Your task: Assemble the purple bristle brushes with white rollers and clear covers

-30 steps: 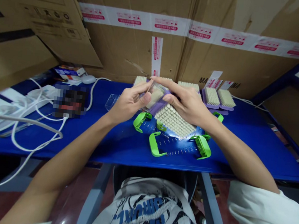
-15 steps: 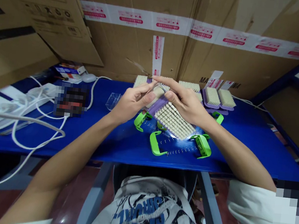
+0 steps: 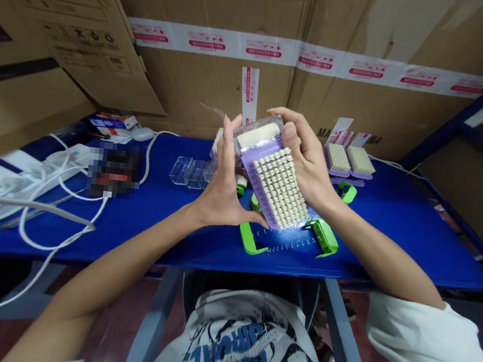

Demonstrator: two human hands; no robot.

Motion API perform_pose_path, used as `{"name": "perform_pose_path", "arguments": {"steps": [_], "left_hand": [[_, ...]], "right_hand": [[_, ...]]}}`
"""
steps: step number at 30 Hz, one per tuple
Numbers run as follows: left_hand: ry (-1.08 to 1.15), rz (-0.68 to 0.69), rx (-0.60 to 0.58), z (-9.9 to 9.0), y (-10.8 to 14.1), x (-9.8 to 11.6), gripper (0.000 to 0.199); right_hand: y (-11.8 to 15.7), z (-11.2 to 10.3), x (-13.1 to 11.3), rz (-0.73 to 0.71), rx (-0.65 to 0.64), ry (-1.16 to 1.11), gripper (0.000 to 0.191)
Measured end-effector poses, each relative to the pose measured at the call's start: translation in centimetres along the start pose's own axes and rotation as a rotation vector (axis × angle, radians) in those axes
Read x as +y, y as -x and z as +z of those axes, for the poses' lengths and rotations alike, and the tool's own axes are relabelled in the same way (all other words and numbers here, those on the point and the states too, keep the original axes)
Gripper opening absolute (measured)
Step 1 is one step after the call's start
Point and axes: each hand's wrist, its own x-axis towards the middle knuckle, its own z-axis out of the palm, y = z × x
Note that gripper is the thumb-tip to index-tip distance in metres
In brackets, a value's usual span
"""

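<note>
A purple-backed scrubbing brush (image 3: pixel 281 191) with rows of cream bristles is lifted and tilted above the table, bristles facing me. A clear plastic cover (image 3: pixel 261 134) sits over a smooth cream piece at its upper end. My right hand (image 3: pixel 309 159) grips the upper right side, thumb on the front. Along the left edge lies my left hand (image 3: pixel 220 193), fingers stretched up beside the cover and thumb reaching the lower corner, so both hands support it. Beneath are green plastic handles (image 3: pixel 252 240) and thin metal springs (image 3: pixel 289 245), partly hidden by the brush.
Clear plastic boxes (image 3: pixel 194 174) stand left of my hands. More bristle brushes (image 3: pixel 348 161) rest at the back right against the cardboard (image 3: pixel 209 84). White cables (image 3: pixel 60 183) and a power strip tangle across the left of the blue table (image 3: pixel 412 247).
The brush has been raised and turned more upright toward me. My left hand has slid from the top end to its left edge, uncovering more clear boxes. The right hand keeps hold.
</note>
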Motion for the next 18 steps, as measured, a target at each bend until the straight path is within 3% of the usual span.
{"name": "perform_pose_path", "arguments": {"steps": [3,7,11,18], "left_hand": [[0.077,0.054,0.001,-0.1,0.2,0.0,0.171],[0.139,0.027,0.064,-0.4,0.3,-0.4,0.161],[0.225,-0.068,-0.020,-0.8,-0.1,-0.9,0.163],[0.584,-0.218,-0.322,0.0,0.3,-1.0,0.124]], "right_hand": [[0.0,0.1,0.2,0.004,0.000,-0.010,0.060],[-0.1,0.1,0.3,0.005,-0.012,-0.013,0.062],[-0.3,0.0,0.6,0.039,0.014,-0.005,0.061],[-1.8,-0.7,5.2,0.162,0.423,-0.109,0.060]]}}
